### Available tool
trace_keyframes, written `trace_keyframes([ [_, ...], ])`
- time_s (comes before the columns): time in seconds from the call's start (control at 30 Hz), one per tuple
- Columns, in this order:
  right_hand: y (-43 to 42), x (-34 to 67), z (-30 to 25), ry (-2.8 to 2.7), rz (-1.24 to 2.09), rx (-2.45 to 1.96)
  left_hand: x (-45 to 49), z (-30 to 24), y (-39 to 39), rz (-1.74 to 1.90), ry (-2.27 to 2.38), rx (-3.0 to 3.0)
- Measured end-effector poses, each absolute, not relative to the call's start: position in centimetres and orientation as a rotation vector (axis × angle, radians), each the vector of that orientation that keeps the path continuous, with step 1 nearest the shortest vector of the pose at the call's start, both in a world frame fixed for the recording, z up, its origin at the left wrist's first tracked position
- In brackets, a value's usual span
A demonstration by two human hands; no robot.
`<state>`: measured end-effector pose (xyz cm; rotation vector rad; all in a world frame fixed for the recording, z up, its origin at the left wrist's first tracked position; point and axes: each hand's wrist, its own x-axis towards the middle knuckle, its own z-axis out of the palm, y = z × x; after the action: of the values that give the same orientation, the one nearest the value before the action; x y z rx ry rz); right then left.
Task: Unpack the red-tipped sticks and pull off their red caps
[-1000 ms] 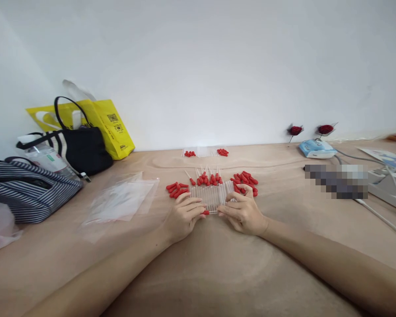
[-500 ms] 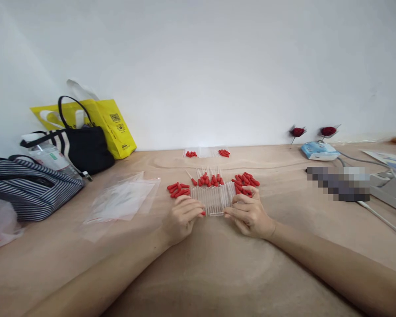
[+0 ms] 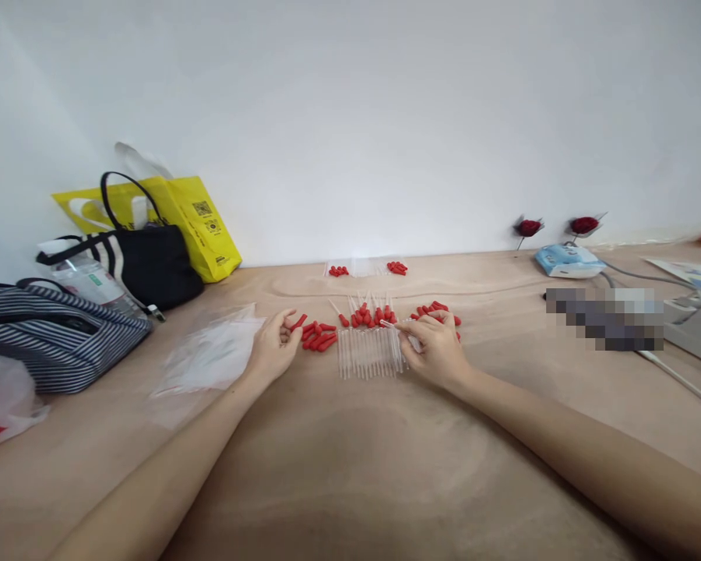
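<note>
A row of clear glass tubes (image 3: 369,352) lies side by side on the tan table. Behind it lie tubes fitted with red rubber bulbs (image 3: 372,315). My left hand (image 3: 274,344) has moved to the loose red caps (image 3: 318,336) on the left and pinches one red cap (image 3: 298,320) between thumb and fingers. My right hand (image 3: 436,347) pinches one clear tube (image 3: 392,326) by its end at the right side of the row, in front of another pile of red caps (image 3: 439,308).
Clear plastic bags (image 3: 210,354) lie left of my left hand. Striped bags (image 3: 58,331), a black bag and a yellow bag (image 3: 202,222) stand at the far left. Two small packs with red caps (image 3: 365,269) lie by the wall. Cables and a white device (image 3: 566,261) lie at the right.
Both hands left the near ends of the tube row. My left hand went left and took a red cap. My right hand lifted a single tube from the right side.
</note>
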<state>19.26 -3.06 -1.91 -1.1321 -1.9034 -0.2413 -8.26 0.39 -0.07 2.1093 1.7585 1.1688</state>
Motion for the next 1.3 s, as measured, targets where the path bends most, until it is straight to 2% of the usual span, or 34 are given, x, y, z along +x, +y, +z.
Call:
trace_keyframes([
  [0.27,-2.6,17.5,-2.1,-2.070,-0.534,-1.218,-7.3,-0.2,0.0,1.075,1.672,1.979],
  [0.57,-3.6,16.1,-2.4,-2.181,-0.520,-1.324,-8.3,0.1,0.6,1.120,1.915,2.281],
  [0.8,-4.2,15.8,-2.0,-2.196,-0.419,-1.307,-5.9,2.1,3.3,0.702,2.100,2.376],
  [1.03,-4.2,18.0,-2.1,-2.041,-0.384,-1.282,-1.4,2.7,7.2,0.237,2.252,2.149],
  [1.3,-4.9,22.0,-2.7,-1.951,-0.344,-1.288,0.4,3.3,8.2,0.134,2.251,2.084],
])
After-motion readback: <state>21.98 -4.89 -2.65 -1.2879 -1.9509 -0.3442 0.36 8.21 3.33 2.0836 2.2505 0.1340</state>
